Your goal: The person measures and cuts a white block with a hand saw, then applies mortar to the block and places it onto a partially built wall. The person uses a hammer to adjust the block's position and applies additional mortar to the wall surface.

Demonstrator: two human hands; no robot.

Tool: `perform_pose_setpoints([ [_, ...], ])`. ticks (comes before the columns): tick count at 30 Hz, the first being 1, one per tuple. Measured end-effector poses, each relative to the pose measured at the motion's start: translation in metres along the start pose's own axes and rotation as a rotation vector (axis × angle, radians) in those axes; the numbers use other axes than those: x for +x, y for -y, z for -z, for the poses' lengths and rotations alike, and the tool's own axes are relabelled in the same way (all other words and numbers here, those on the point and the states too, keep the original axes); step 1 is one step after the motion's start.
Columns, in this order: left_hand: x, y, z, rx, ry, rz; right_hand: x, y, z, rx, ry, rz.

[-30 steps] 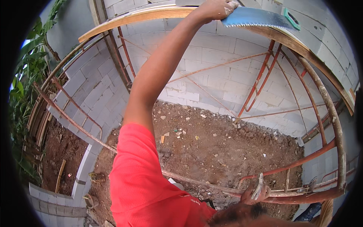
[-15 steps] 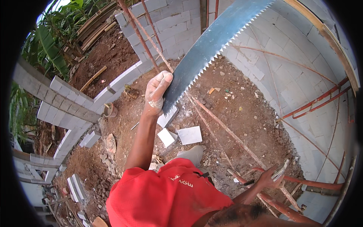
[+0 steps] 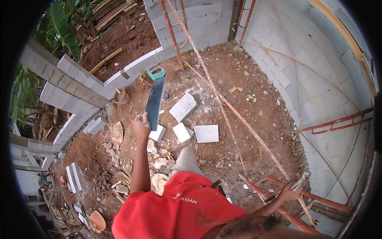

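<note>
A hand saw with a dark blade and teal handle extends away from me, teeth facing right. My left hand, dusty with white powder, pinches the blade near its handle-free end. The handle is at the far end, with no hand on it. Lower right, my right hand appears closed around a rusty scaffold pole; its pale fingers are partly obscured. Below and right of the blade lie several pale lightweight blocks, including a squarish cut piece.
Red-brown scaffold tubes cross the right side before a grey block wall. A low block wall borders the left. A bucket stands beside it. Rubble and torn paper lie near my feet on bare earth.
The saw has swung down and away from my head, bringing its teal handle into view. My left hand has lowered toward the left. My right hand stays by the scaffold pole.
</note>
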State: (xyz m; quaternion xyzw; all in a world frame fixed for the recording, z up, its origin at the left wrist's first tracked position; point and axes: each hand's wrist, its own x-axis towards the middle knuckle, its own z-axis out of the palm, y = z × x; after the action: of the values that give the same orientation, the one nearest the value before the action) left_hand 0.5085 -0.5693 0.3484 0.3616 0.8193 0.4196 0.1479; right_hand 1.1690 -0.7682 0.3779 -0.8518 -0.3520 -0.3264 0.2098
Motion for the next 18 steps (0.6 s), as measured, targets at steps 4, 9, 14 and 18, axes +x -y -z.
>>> perform_pose_setpoints([
  [4,-0.016,0.071,0.0,0.297,0.051,0.103,-0.025,0.026,-0.009,0.393,0.313,-0.169],
  [9,-0.034,0.114,-0.002,0.491,0.347,0.011,-0.079,0.16,-0.025,0.766,0.751,-0.382],
  [14,-0.015,0.086,-0.025,0.511,0.774,-0.412,-0.161,0.243,-0.078,0.824,1.084,-0.141],
  [18,0.002,0.022,-0.007,0.357,1.035,-0.567,-0.182,0.269,-0.137,1.048,1.226,-0.094],
])
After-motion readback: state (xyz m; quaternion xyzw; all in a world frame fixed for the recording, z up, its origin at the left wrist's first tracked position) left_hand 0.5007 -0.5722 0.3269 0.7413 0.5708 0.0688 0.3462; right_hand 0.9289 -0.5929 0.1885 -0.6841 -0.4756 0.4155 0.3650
